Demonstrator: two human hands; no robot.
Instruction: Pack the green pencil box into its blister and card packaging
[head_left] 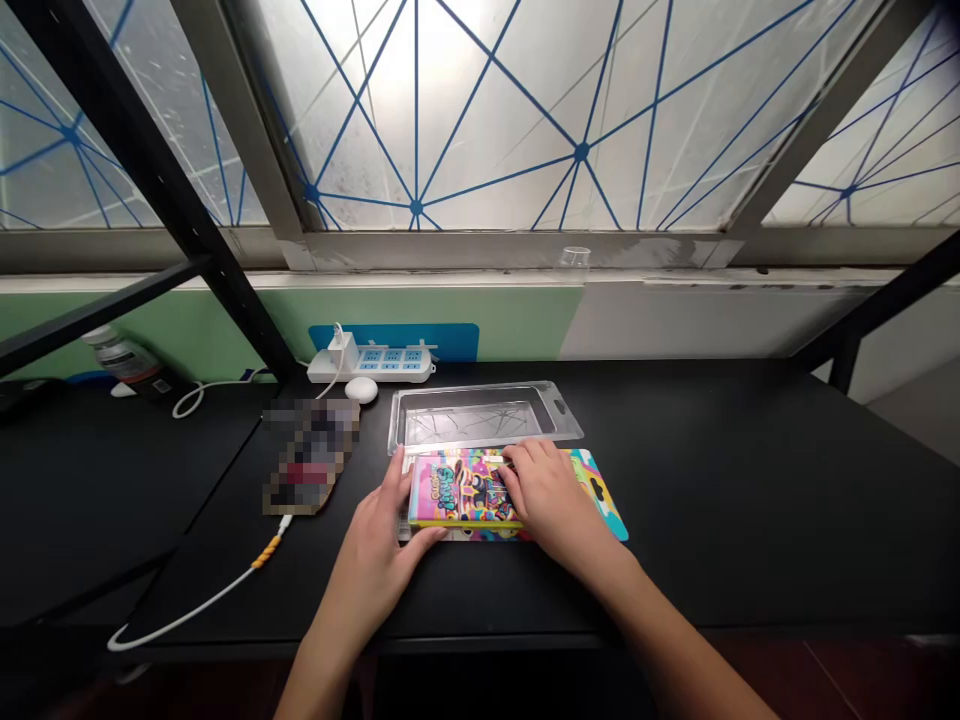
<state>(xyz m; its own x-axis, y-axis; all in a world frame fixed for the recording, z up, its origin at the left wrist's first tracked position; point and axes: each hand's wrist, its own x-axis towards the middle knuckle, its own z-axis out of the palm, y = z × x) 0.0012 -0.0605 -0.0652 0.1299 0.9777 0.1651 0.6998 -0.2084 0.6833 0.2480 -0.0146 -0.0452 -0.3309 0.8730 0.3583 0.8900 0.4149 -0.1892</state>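
A brightly printed flat box (457, 490) lies on the black desk (750, 500), on top of a colourful backing card (600, 495) that sticks out to the right. My left hand (382, 530) grips the box's left end, thumb under its front edge. My right hand (547, 495) rests on the right half of the box, fingers bent onto its top face. Just behind them lies a clear plastic blister tray (480, 412), hollow side up and apart from the box.
A blurred-out phone (311, 455) on a white cable (195, 605) lies to the left. Behind it stand a white power strip (375, 362), a small white round object (361, 389) and a tipped bottle (124, 358). Black frame bars cross at both sides, before a window.
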